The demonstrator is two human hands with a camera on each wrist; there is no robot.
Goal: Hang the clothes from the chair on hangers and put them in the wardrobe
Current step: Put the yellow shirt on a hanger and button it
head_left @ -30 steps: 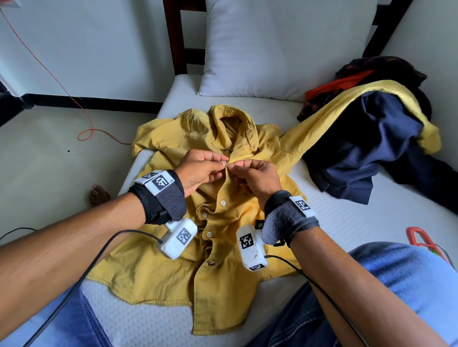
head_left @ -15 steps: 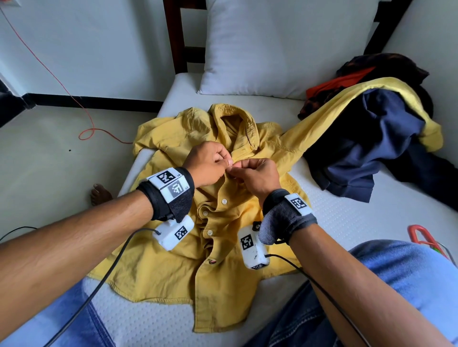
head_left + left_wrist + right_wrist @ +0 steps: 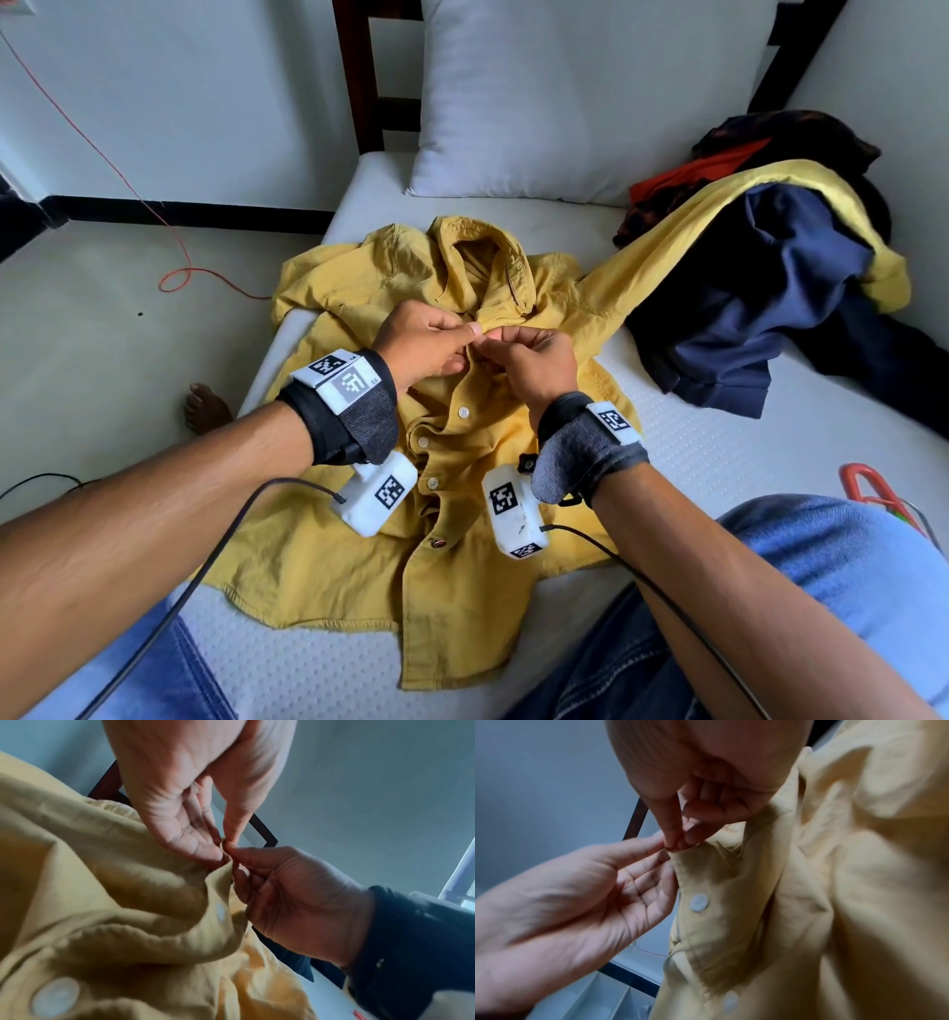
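Grip: the front edge of the yellow shirt (image 3: pixel 452 514) is pinched just below the collar (image 3: pixel 482 267) by the left hand (image 3: pixel 426 344) and the right hand (image 3: pixel 529 365), thumb and fingertips (image 3: pixel 226 841) closed tightly on the cloth from opposite sides, with the two pinches touching.

Step judged: a top button is probably being worked; whether it is being fastened or undone cannot be told, as the button itself is hidden by the fingers.

Shirt: it is spread front-up on the bed (image 3: pixel 693 452), its long axis running from the collar at the far end to the hem near the knees, so the remaining buttons (image 3: pixel 463 411) lie in a line below the grip, towards the person. Both hands are equally near.

Views: only the head view shows the whole shirt, the pillow (image 3: pixel 565 92) and the pile of dark clothes (image 3: pixel 760 318), over which one yellow sleeve (image 3: pixel 719 216) is draped. The wrist views show the pinch from underneath, with the placket lifted into a ridge.

Hanger: something red (image 3: pixel 868 488) lies at the right edge of the bed; what it is cannot be told.
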